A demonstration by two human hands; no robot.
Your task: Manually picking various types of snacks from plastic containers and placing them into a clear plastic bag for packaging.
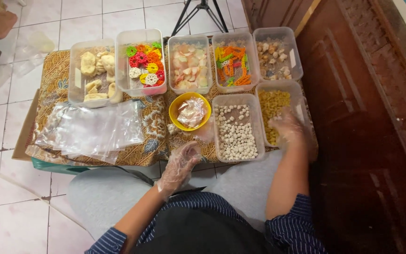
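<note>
Nearest, the left hand (180,162), in a thin clear glove, hovers at the near edge of the tabletop (153,141), fingers loosely curled and holding nothing. The right hand (287,129), also gloved but blurred, reaches into the tub of yellow pieces (274,106); whether its fingers pinch anything I cannot tell. Between the hands sits the tub of white balls (235,129). Just beyond the left hand, the yellow bowl (190,111) holds a clear bag that looks only partly filled, while a stack of empty plastic bags (95,131) lies left, so much seems left. The far row of tubs (189,63) crowds the tabletop; open room remains only along the near edge.
</note>
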